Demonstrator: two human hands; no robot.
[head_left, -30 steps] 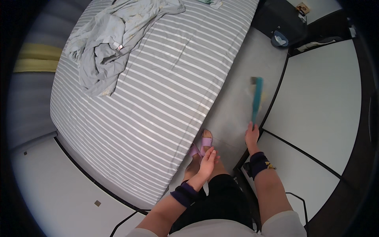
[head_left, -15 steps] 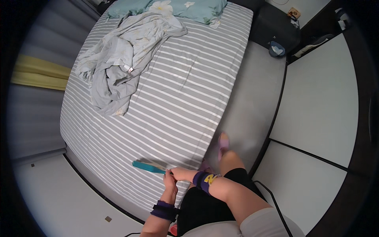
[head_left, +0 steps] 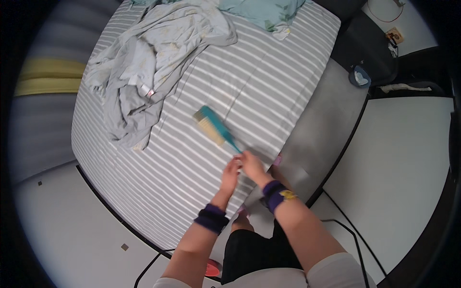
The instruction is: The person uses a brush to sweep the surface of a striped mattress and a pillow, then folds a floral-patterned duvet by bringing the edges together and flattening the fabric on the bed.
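Over the striped bed I hold out a bed brush (head_left: 215,126) with a teal back and cream bristles, its head pointing away from me and to the left. My right hand (head_left: 252,167) is closed round the end of its thin handle. Just left of that, my left hand (head_left: 231,175) has its fingers loosely curved and apart, with nothing seen in them. Its fingertips come close to the handle end; whether they touch it I cannot tell. The grey-and-white striped sheet (head_left: 192,177) spreads beneath both hands.
A crumpled grey quilt (head_left: 139,81) lies on the bed's far left, with teal floral pillows (head_left: 261,12) at the head. Along the right runs a grey floor strip (head_left: 326,110) beside white cabinet fronts (head_left: 394,158). A small bin (head_left: 359,78) stands by the dark nightstand (head_left: 370,45).
The brush has swung from pointing left near the bed's front edge to pointing away over the middle. Both arms reach farther forward, and my left hand has come off the handle.
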